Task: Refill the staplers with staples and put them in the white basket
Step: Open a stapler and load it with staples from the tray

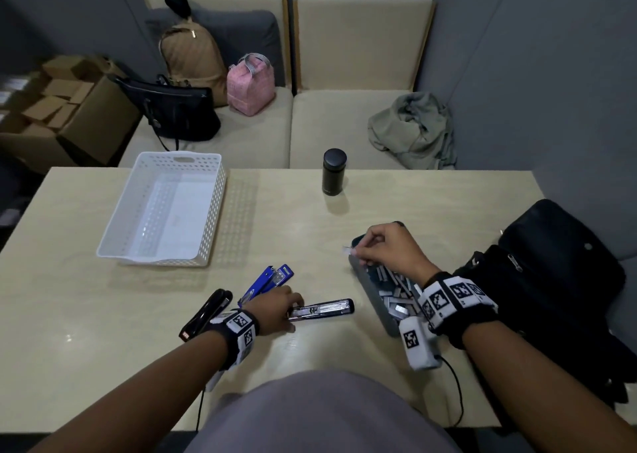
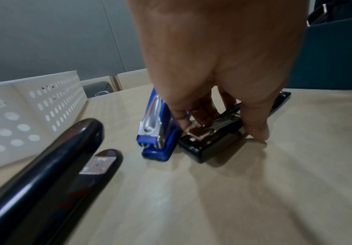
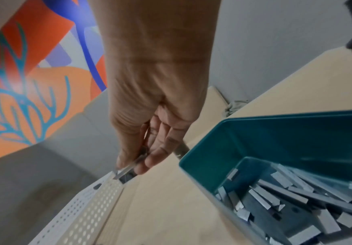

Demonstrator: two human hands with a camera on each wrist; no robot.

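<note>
A black stapler (image 1: 324,308) lies flat on the table with its metal magazine showing; my left hand (image 1: 275,306) grips its near end (image 2: 210,140) with thumb and fingers. A blue stapler (image 1: 267,280) stands open just behind it, also seen as the blue stapler (image 2: 158,131). Another black stapler (image 1: 206,311) lies to the left. My right hand (image 1: 382,249) pinches a strip of staples (image 1: 348,250) above the left rim of the teal tray (image 1: 386,318); the strip (image 3: 127,170) shows between thumb and fingers. The white basket (image 1: 165,211) sits empty at the back left.
A black flask (image 1: 333,171) stands at the table's far middle. A black bag (image 1: 551,280) rests at the right edge beside the tray (image 3: 254,132) of staple strips. Sofa seats with bags and a cloth lie beyond the table.
</note>
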